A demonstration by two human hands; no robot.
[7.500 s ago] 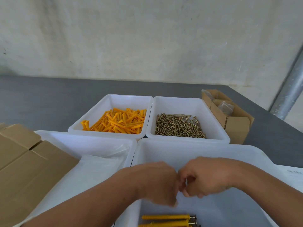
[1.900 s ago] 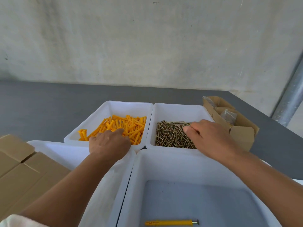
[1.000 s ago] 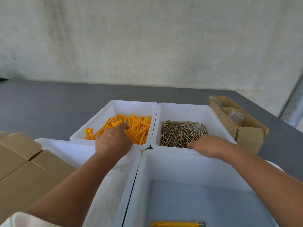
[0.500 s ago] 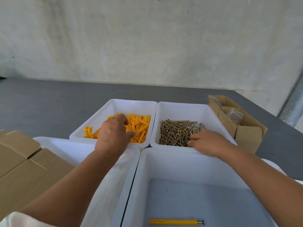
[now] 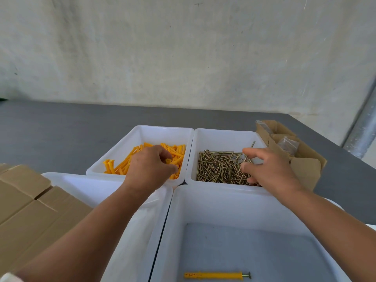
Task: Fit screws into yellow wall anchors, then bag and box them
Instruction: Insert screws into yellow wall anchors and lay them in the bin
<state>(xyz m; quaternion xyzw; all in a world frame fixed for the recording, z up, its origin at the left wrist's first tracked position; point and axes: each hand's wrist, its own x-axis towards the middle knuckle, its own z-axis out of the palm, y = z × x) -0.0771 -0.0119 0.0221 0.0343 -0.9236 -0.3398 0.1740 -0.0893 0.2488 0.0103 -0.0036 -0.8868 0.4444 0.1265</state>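
Yellow wall anchors (image 5: 175, 151) fill the far left white tray (image 5: 142, 130). Brass screws (image 5: 219, 167) lie heaped in the far right white tray (image 5: 223, 132). My left hand (image 5: 148, 169) hovers over the anchors, its curled fingers pinching one yellow anchor (image 5: 168, 161). Over the screw heap, my right hand (image 5: 268, 169) pinches one screw (image 5: 253, 145) between thumb and forefinger, its tip pointing up. In the near white tray (image 5: 219, 192) lies one anchor with a screw fitted (image 5: 215, 275).
A near left white tray (image 5: 85, 184) holds clear plastic. A closed cardboard box (image 5: 30, 212) sits at the left edge. An open cardboard box (image 5: 305, 165) with small clear bags (image 5: 289, 142) stands at the right of the grey table (image 5: 61, 129).
Both hands have risen from the heaps. The left hand now shows an anchor in its fingers, and the right hand has lifted one screw clear of the pile.
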